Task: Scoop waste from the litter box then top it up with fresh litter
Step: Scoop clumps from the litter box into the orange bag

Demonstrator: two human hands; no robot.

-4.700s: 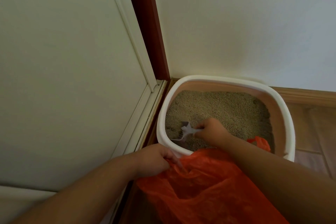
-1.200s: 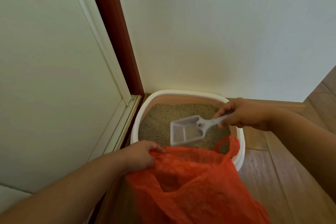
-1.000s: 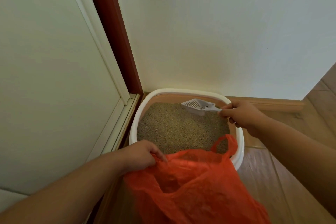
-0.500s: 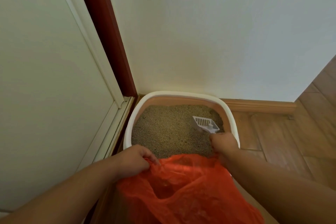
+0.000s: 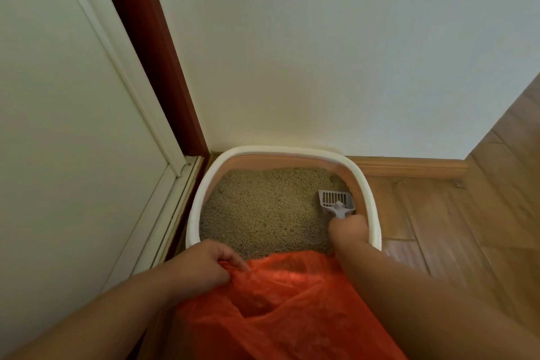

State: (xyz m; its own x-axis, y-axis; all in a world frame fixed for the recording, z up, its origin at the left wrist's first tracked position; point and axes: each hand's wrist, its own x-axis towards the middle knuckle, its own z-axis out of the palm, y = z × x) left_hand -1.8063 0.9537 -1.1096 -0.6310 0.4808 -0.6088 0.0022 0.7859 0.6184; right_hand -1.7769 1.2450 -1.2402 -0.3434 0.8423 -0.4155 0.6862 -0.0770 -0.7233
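Our right hand (image 5: 347, 229) grips the scoop (image 5: 336, 202) handle, head down on the litter (image 5: 263, 210) at the box's right wall, probably to dig there. Our left hand (image 5: 201, 264) pinches the orange bag (image 5: 280, 307) mouth open at the litter box (image 5: 194, 207) near rim. The box is wedged in the corner; the middle litter lies open.

No text, label, brand, number or sign can be read on anything here.
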